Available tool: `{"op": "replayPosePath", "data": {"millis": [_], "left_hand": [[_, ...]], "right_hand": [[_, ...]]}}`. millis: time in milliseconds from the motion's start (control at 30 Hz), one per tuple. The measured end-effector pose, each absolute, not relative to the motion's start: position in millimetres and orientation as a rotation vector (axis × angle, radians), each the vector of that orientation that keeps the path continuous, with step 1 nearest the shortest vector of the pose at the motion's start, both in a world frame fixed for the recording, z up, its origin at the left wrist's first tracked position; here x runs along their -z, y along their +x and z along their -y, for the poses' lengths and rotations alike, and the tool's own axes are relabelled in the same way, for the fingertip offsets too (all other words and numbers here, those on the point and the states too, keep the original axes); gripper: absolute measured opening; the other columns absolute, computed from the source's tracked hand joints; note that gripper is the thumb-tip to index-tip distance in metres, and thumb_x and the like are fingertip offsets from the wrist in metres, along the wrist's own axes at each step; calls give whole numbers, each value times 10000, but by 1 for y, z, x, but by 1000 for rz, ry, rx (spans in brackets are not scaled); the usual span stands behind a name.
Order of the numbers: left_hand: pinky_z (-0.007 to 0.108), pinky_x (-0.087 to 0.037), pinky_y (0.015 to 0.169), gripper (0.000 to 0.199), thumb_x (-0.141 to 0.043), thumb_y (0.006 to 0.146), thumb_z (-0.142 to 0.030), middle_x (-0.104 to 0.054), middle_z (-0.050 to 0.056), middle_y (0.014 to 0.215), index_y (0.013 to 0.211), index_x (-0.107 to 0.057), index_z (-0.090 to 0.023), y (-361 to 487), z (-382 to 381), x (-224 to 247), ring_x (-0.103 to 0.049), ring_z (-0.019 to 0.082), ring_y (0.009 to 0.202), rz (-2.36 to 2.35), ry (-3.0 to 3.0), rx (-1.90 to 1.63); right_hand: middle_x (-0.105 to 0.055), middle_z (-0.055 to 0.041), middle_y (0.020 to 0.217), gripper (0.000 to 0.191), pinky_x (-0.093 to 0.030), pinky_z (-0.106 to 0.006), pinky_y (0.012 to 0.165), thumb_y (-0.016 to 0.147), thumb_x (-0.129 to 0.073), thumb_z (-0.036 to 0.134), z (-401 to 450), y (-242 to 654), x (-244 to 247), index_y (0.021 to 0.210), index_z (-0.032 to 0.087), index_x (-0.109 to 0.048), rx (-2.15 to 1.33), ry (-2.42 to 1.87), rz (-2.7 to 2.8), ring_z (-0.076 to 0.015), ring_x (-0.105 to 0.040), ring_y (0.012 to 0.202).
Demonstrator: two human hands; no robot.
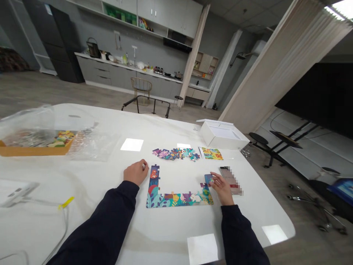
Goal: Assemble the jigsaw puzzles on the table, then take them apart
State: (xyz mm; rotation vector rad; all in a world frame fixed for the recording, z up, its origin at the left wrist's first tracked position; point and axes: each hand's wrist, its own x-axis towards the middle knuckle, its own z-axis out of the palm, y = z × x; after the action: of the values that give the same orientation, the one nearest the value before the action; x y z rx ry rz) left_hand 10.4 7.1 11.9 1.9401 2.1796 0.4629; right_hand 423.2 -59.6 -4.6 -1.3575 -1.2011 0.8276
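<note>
While the right hand (pixel 222 188) grasps a blue puzzle piece (pixel 209 179) just beyond the right end of the L-shaped border (pixel 179 200), the left hand (pixel 135 173) sits curled shut beside the border's short arm, nothing visible in it. The long arm runs crosswise on the surface (pixel 91 173), the short arm pointing away from the person. Loose pieces (pixel 175 154) lie beyond the border.

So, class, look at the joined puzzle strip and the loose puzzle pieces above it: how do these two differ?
The joined puzzle strip lies flat in one connected run that turns a corner, while the loose puzzle pieces sit in a jumbled, overlapping heap. The strip shows continuous leaves and animals; the heap shows only broken patches of colour. The strip also spreads wider than the heap. Both are brightly printed and lie on the white table.
</note>
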Motion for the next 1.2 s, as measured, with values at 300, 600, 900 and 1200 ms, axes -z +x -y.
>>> {"op": "replayPosePath", "data": {"millis": [300,600,900,1200], "left_hand": [[307,-425,660,286,-458,931,-451,-765,35,918,996,-675,-277,9,-8,-15,-704,283,892,-2166,1889,-388],[310,-400,632,292,-452,923,-473,-763,27,904,972,-664,-278,9,-8,-16,-702,284,871,-2188,1889,-404],[305,-402,641,286,-471,910,-489,-764,15,909,981,-665,-291,8,-10,-13,-701,271,863,-2206,1853,-403],[286,-356,609,283,-443,922,-480,-755,11,880,964,-642,-283,10,-10,-16,-690,253,838,-2215,1860,-377]], "right_hand": [[-659,-23,781,553,-614,-382,673,641,-864,532,62,420,15,1048,187,-718,-826,-1353,1078,-194,-661,679],[-718,-55,670,478,-606,-392,664,602,-892,561,63,419,19,762,189,-637,-808,-1396,982,-218,-691,620],[-669,17,733,541,-635,-415,723,644,-819,431,16,423,6,1102,170,-699,-806,-1361,994,-216,-730,658],[-671,-6,629,366,-538,-335,683,689,-732,415,-23,422,21,950,162,-778,-578,-1608,1298,-184,-621,610]]}}
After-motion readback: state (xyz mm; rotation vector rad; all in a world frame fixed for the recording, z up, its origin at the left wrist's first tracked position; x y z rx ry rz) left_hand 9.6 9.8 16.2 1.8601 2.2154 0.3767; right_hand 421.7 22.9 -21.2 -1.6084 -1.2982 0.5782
